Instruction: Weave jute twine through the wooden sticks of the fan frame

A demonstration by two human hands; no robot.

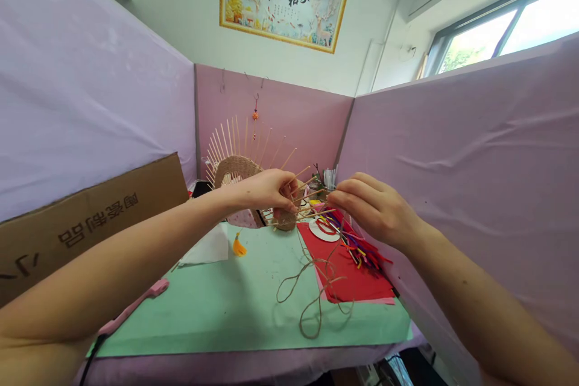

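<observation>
A round woven piece (pixel 236 165) with many thin sticks fanning out from its rim is held up above the table. My left hand (pixel 274 190) is closed on its right side, fingers pinching among the sticks. To the right, my right hand (pixel 368 205) is closed by the stick tips, its fingertips pressed together on twine. The loose brown twine (pixel 311 307) hangs from near my right hand in loops over the table's right half. Part of the woven piece is hidden behind my left hand and forearm.
Red sheets (pixel 357 280) lie at the right of the green table (pixel 194 313), with colourful fuzzy stems (pixel 362 247) on them. A yellow tassel (pixel 239 246) and white paper (pixel 208 247) lie left of centre. A cardboard box (pixel 99 217) stands at the left.
</observation>
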